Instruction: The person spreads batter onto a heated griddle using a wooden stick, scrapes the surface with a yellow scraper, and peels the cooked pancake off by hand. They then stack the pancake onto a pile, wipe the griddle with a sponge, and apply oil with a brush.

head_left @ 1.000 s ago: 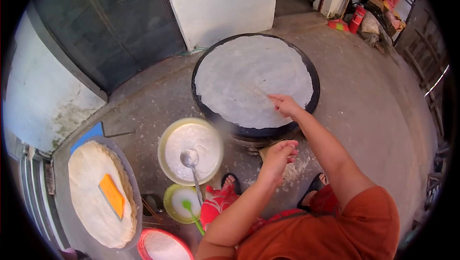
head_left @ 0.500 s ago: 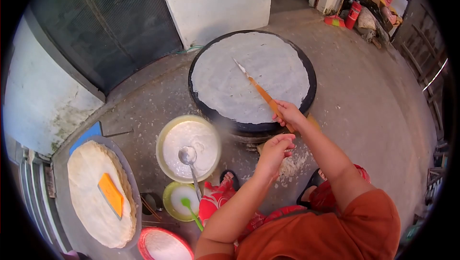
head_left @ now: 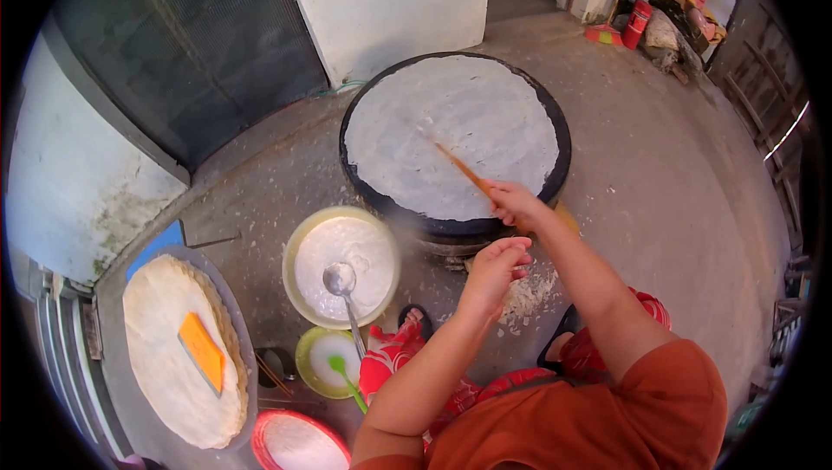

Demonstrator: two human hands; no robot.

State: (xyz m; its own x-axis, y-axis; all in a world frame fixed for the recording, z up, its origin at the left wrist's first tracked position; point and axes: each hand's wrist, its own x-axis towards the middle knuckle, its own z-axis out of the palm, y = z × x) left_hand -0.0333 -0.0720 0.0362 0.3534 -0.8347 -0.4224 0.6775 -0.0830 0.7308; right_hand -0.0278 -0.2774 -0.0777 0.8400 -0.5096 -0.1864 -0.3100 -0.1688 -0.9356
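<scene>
A large round black griddle (head_left: 565, 154) carries a thin, pale sheet of batter (head_left: 451, 132) that covers most of its surface. My right hand (head_left: 513, 204) is closed around a long wooden spatula (head_left: 464, 170), whose far end is over the middle of the sheet. Near the griddle's front edge, my left hand (head_left: 500, 266) hangs in the air with its fingers curled together; whether anything small is between them is hidden.
A batter bowl (head_left: 291, 284) with a ladle (head_left: 339, 278) is left of my legs. Beyond are a green bowl (head_left: 303, 375), a red basin (head_left: 260, 448), and a flatbread stack (head_left: 165, 340) topped by an orange scraper (head_left: 201, 350). Broom and extinguisher (head_left: 637, 23) stand back right.
The spatula has turned so that its blade looks narrower, and its tip is blurred. My right hand has shifted slightly left. My left hand has moved slightly.
</scene>
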